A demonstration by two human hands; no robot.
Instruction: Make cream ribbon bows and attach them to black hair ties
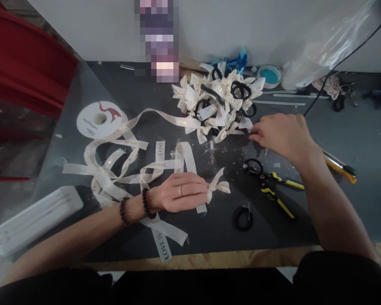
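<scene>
"What's over by the left edge of the table (216,241)?"

"A white case (41,218), set slantwise, then a ribbon spool (90,120) lying flat toward the far left corner. Printed ribbon strips (160,165) tangle from there to the near edge."

"And the left hand (184,192)?"

"Palm down over the strips, fingertips closed on a ribbon bow (222,186)."

"Which way does it point?"

"Away from the fingers: one end slants to the far edge, the other points right, nearly along the near edge. Its long axis leans rightward and away from us."

"Beyond it?"

"A heap of bows (220,116) with black bands, toward the far edge. A loose black band (238,220) lies near the near edge."

"Is the right hand (281,137) gripping anything?"

"Its fingertips are drawn together at the heap's right side; I can't tell what's between them. A yellow-handled tool (268,191) lies nearer us, and a yellow-ended knife (339,167) farther right."
</scene>
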